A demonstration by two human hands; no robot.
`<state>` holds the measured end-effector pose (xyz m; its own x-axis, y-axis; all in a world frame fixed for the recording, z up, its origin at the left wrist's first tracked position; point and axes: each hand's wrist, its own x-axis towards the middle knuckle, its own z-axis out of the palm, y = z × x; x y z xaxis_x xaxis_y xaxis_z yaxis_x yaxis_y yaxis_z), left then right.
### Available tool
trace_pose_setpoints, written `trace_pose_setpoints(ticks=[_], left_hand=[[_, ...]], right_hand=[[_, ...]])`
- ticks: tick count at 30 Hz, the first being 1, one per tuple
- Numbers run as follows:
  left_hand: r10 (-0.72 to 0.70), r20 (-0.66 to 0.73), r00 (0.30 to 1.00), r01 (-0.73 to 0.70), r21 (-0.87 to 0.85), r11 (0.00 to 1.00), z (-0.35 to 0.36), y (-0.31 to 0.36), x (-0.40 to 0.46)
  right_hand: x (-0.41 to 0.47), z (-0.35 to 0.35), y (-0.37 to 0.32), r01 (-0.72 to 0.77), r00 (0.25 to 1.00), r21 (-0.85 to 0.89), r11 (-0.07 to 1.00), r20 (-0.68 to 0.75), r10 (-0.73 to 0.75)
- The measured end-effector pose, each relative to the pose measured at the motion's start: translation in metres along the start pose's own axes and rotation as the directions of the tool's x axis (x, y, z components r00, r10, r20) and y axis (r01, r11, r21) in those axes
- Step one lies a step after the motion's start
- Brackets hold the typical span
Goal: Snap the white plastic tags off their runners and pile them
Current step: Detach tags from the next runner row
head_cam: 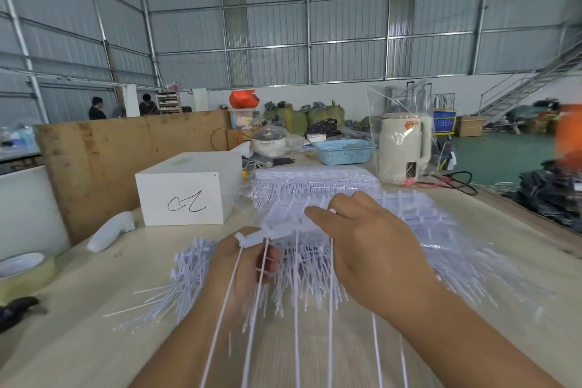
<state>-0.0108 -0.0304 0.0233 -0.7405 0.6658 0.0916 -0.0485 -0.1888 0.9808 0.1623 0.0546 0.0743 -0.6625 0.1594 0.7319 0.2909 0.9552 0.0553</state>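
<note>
Two hands at work, both closed on one runner (277, 231) of white plastic tags. Our left hand (242, 264) pinches its near-left end, long tag tails (261, 274) trailing between the fingers toward us; our right hand (368, 246) curls over the runner's far side, likely so we can bend it and snap pieces free. Loose tags (185, 264) lie piled on the desk (78, 340) just left of the runner; more spread beneath and right of it. Unworked runner stock (315, 179), stacked: beyond the runner. White box (185, 195): beyond-left of the runner. Cream kettle (404, 148) and blue basket (345, 151): well beyond it. Tape roll (25, 271): far left
</note>
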Motion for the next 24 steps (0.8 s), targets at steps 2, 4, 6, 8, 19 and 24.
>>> trace_pose_setpoints(ticks=[2,4,6,8,19,24], left_hand=[[-0.08,0.023,0.997,0.082,-0.078,0.994,-0.006,0.009,0.001],[-0.062,0.112,0.992,0.075,-0.117,0.99,-0.011,0.015,-0.002],[0.005,0.245,0.969,-0.005,0.001,1.0,-0.007,0.013,-0.01],[0.097,0.313,0.945,-0.157,0.172,0.973,0.0,0.008,-0.017],[0.412,-0.001,0.911,-0.411,-0.032,0.911,-0.005,0.024,-0.018],[0.371,-0.043,0.928,-0.37,-0.242,0.897,-0.017,0.026,-0.009]], right_hand=[[0.0,0.001,0.003,0.024,1.0,-0.008,1.0,0.012,-0.024],[0.0,0.002,0.006,0.06,0.998,-0.027,0.998,0.036,-0.059],[-0.001,0.002,0.009,0.077,0.995,-0.04,0.996,0.063,-0.074],[-0.001,0.001,0.01,0.079,0.994,-0.024,0.997,0.074,-0.077],[0.001,0.002,0.018,-0.317,0.945,0.38,0.869,0.206,0.254],[0.0,0.005,0.02,-0.463,0.852,0.356,0.812,0.431,0.297]])
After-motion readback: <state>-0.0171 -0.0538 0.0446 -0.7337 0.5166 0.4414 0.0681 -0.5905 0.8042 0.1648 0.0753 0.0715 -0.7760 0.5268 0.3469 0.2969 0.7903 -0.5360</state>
